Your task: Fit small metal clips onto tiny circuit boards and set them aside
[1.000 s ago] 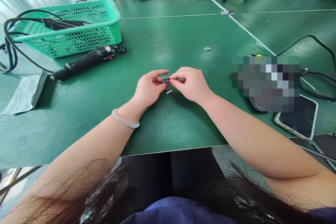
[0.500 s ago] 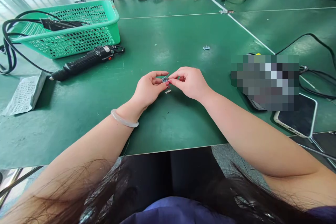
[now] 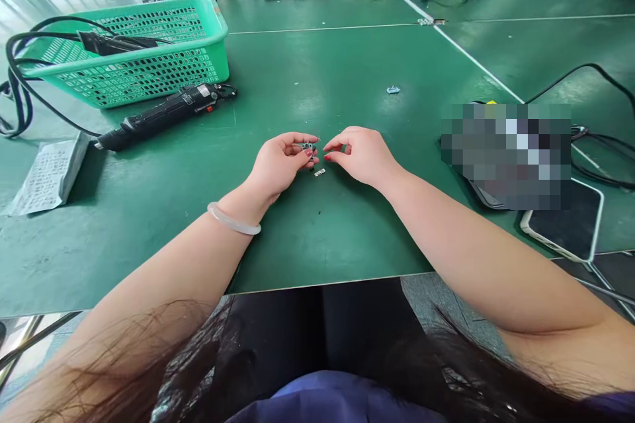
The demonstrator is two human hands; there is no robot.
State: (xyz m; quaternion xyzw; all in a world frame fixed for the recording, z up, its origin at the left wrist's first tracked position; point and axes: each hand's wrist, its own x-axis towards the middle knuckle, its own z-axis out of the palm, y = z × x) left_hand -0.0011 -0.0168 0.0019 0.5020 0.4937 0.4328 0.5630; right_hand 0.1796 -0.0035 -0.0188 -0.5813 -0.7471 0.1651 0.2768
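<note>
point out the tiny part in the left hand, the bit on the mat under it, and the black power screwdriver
tiny part [image 3: 308,146], head view, its dark middle
bit on the mat [image 3: 320,172], head view, its centre
black power screwdriver [image 3: 166,110], head view, mid-barrel

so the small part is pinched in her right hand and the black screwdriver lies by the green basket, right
Not quite: the head view shows the small part pinched in the left hand, the right hand just off it. The black screwdriver does lie by the green basket.
</note>
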